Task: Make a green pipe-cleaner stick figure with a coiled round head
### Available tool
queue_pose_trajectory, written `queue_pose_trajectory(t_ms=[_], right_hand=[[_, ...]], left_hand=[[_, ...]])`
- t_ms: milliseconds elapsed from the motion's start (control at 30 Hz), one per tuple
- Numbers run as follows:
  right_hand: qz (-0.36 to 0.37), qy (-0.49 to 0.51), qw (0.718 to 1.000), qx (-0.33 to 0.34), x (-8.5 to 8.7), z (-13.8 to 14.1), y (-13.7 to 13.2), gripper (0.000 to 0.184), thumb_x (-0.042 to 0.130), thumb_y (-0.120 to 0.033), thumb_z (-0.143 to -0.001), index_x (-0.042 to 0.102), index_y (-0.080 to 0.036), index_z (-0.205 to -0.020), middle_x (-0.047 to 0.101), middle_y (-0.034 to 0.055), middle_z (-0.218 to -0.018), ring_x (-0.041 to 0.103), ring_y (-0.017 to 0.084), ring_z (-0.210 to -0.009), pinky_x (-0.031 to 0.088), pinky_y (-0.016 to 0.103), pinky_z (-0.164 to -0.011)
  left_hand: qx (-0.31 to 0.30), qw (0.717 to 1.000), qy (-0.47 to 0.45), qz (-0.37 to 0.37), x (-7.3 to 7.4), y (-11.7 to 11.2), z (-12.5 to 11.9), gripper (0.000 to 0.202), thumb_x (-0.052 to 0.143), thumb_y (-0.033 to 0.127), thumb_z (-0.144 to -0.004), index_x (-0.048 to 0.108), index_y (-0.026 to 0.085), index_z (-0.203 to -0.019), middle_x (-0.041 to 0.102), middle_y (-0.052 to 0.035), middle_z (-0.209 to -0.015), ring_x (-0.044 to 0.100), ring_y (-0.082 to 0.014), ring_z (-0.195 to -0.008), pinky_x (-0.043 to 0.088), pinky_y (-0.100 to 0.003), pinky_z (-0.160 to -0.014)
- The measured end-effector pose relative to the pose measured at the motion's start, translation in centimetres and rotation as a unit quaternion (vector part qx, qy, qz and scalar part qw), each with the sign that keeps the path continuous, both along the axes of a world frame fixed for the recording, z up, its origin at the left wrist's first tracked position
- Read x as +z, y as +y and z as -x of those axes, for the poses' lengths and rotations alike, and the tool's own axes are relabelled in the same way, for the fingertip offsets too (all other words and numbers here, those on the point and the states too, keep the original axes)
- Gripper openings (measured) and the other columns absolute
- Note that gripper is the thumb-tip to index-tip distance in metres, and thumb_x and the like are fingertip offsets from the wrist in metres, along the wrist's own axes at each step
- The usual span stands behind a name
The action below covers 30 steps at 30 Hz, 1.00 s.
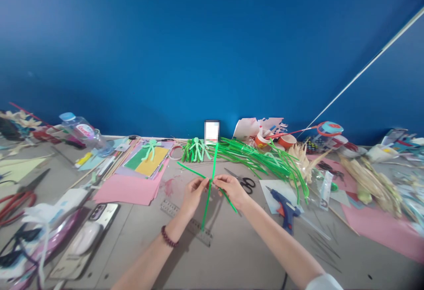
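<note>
Two green pipe cleaners cross in an X-like shape above the table, their ends spreading out four ways. Where they meet, my left hand pinches them with thumb and forefinger. From the other side my right hand grips the same crossing, its fingers closed. Below my hands lies a clear ruler, partly hidden by my left forearm. Black-handled scissors rest just beyond my right hand. Behind them spreads a bundle of loose green pipe cleaners, and small green pipe-cleaner figures stand by the wall.
A blue glue gun lies on the right, near pink paper and dried husks. To the left are coloured paper sheets, a phone, red-handled scissors and a plastic bottle. A blue wall closes off the back.
</note>
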State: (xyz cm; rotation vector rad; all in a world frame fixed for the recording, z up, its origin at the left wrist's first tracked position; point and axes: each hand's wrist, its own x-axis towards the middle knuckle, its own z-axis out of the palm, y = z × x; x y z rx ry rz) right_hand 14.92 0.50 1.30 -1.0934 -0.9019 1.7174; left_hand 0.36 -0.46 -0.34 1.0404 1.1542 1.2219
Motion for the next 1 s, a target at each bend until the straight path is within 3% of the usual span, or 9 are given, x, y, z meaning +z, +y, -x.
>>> queue_pose_trajectory(t_ms=[167,300,400,533,667,733,900,1000], right_hand=[[-0.012,-0.014,1.0,-0.001,-0.2,0.1,-0.1,0.03,0.078,-0.037,-0.055,0.064,-0.015,-0.069,0.058,-0.0017,-0.058,0.048,0.009,-0.051,0.038,0.02,-0.042],[-0.023,0.003,1.0,-0.007,-0.5,0.3,-0.1,0.03,0.078,-0.036,-0.055,0.062,-0.016,-0.071,0.059,-0.0009,-0.061,0.053,0.011,-0.055,0.04,0.021,-0.045],[-0.025,-0.012,1.0,0.005,-0.7,0.2,-0.1,0.029,0.076,-0.037,-0.057,0.062,-0.016,-0.071,0.057,-0.0021,-0.057,0.048,0.009,-0.049,0.036,0.021,-0.042],[-0.054,-0.119,0.991,0.015,-0.8,-0.1,0.1,0.022,0.07,-0.035,-0.063,0.067,-0.016,-0.072,0.057,-0.0027,-0.055,0.04,0.007,-0.043,0.03,0.021,-0.042],[-0.17,-0.245,0.955,0.002,-0.7,-0.5,0.4,0.009,0.064,-0.025,-0.066,0.069,-0.017,-0.064,0.064,0.0004,-0.061,0.051,0.013,-0.058,0.038,0.025,-0.056],[-0.189,-0.259,0.947,0.005,-0.7,-0.6,0.5,0.008,0.063,-0.023,-0.066,0.069,-0.018,-0.063,0.065,0.0004,-0.063,0.053,0.013,-0.06,0.04,0.025,-0.059],[-0.072,-0.162,0.983,0.042,-0.3,-0.7,0.5,0.017,0.069,-0.032,-0.064,0.068,-0.016,-0.071,0.055,-0.0028,-0.054,0.045,0.009,-0.046,0.035,0.022,-0.043],[-0.013,-0.071,0.996,0.054,0.2,-0.7,0.4,0.03,0.071,-0.042,-0.063,0.066,-0.014,-0.074,0.058,-0.0008,-0.061,0.051,0.01,-0.05,0.038,0.021,-0.041]], left_hand=[[0.009,1.0,-0.025,0.014,0.7,-0.2,-0.2,0.029,0.07,0.041,-0.066,0.061,0.015,-0.06,0.056,0.0017,-0.055,0.049,-0.0096,-0.053,0.038,-0.021,-0.053],[-0.013,0.998,-0.057,0.029,0.4,-0.2,-0.3,0.023,0.076,0.033,-0.061,0.063,0.015,-0.064,0.064,-0.0008,-0.063,0.057,-0.0123,-0.061,0.044,-0.023,-0.06],[-0.003,0.998,-0.055,0.034,0.1,0.0,-0.2,0.022,0.076,0.033,-0.06,0.062,0.015,-0.061,0.063,-0.0001,-0.058,0.057,-0.0122,-0.058,0.044,-0.023,-0.058],[0.003,0.998,-0.035,0.042,0.3,0.2,0.1,0.025,0.075,0.035,-0.06,0.061,0.015,-0.059,0.061,0.001,-0.054,0.054,-0.0107,-0.054,0.04,-0.021,-0.055],[-0.004,1.0,0.011,0.026,0.3,0.1,0.1,0.029,0.073,0.039,-0.061,0.059,0.015,-0.057,0.059,0.0006,-0.052,0.051,-0.0107,-0.05,0.037,-0.021,-0.051],[-0.005,1.0,0.012,0.023,0.4,0.0,0.1,0.03,0.073,0.041,-0.062,0.058,0.015,-0.057,0.057,0.0013,-0.05,0.049,-0.0102,-0.049,0.035,-0.021,-0.05],[-0.025,0.998,-0.01,0.056,1.0,0.1,0.2,0.033,0.072,0.044,-0.062,0.058,0.014,-0.055,0.053,0.0024,-0.048,0.046,-0.0089,-0.045,0.035,-0.021,-0.048],[-0.027,0.996,-0.023,0.08,1.3,0.2,0.3,0.032,0.073,0.044,-0.06,0.062,0.014,-0.059,0.055,0.0019,-0.049,0.048,-0.0095,-0.046,0.037,-0.021,-0.048]])
